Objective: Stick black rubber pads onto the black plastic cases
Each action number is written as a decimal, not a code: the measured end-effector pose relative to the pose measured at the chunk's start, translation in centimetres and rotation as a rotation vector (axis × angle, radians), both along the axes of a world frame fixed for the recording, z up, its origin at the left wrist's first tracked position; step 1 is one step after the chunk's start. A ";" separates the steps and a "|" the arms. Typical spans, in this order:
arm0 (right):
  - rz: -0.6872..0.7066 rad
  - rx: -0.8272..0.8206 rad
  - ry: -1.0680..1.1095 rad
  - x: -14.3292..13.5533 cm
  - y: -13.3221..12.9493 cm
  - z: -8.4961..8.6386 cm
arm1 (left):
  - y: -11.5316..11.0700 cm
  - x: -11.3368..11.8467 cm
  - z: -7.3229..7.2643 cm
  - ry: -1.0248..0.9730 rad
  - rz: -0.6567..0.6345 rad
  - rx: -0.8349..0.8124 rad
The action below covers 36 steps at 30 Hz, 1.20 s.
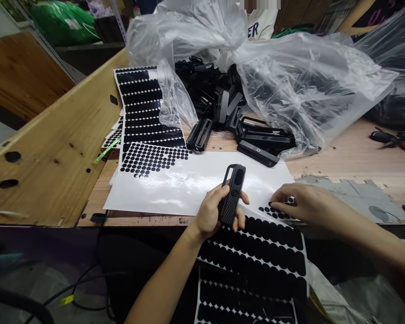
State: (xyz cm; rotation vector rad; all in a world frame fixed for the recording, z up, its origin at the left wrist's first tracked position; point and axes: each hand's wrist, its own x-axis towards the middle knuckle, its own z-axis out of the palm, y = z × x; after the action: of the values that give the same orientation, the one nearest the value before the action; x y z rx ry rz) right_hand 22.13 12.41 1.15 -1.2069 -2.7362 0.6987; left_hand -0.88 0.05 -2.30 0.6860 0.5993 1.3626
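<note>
My left hand [207, 211] is wrapped round a black plastic part [232, 195], an elongated handle-like piece with a carbon-fibre pattern, a slot along one side and a round recess, held upright above the table edge. At the right, the thumb and forefinger of my right hand [302, 202] pinch at a round black sticker on the white sticker sheet [175, 191]; the fingertips partly hide it. More black dots [155, 157] cover that sheet's left end. Below my left hand, another sheet of black dots [263, 245] hangs over the table's front edge.
Behind the sheet lies a heap of similar black parts [219, 103], spilling from a clear plastic bag [290, 81]. A full sticker sheet [140, 108] leans by the wooden side board [64, 135]. Red-and-black tools [396, 137] lie far right. Another person [261, 22] is across the table.
</note>
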 end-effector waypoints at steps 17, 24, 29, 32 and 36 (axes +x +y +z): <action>-0.174 -0.658 0.392 -7.9 -3.2 4.1 | -0.2 0.0 -0.3 0.088 -0.011 -0.049; -0.169 -0.566 0.376 -8.5 -3.4 4.7 | -0.1 0.0 -0.2 0.086 -0.010 -0.042; -0.129 -0.460 0.342 -9.0 -3.6 5.4 | -0.1 0.0 -0.1 0.103 0.003 -0.038; -0.109 -0.423 0.306 -9.0 -3.6 5.4 | -0.2 0.0 -0.1 0.109 0.001 -0.033; -0.076 -0.362 0.284 -8.8 -3.7 5.3 | -0.1 0.0 -0.2 0.105 -0.006 -0.027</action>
State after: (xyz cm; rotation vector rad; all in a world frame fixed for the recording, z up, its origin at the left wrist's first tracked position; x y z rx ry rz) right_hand 13.29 8.76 6.42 -1.1543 -2.3857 1.2868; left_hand -0.87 -0.06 -2.49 0.7407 0.6976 1.3166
